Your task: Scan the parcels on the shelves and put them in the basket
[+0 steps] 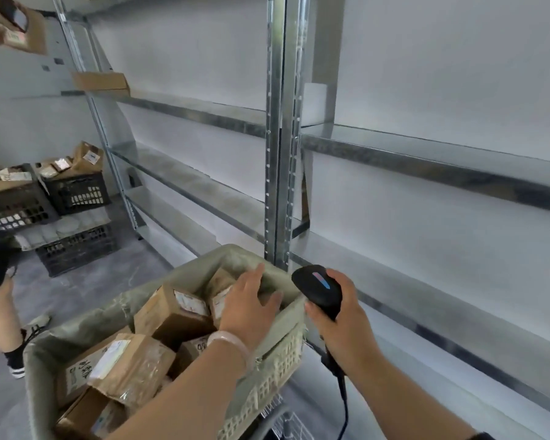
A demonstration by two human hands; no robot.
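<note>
Placing parcels well means pressing them low into the basket [277,354] corner, so I'd flatten my left hand [251,303], spread and gripping nothing, over the parcels [172,309] there. My right hand [340,322] wraps the scanner [318,290]. One flat box [100,81] lies on an upper shelf [188,109], far left. Labels blur; whether my palm touches cardboard, I cannot tell.

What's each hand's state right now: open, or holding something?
Left hand: open, fingers spread over the parcels in the basket.
Right hand: gripping the black scanner.
</note>
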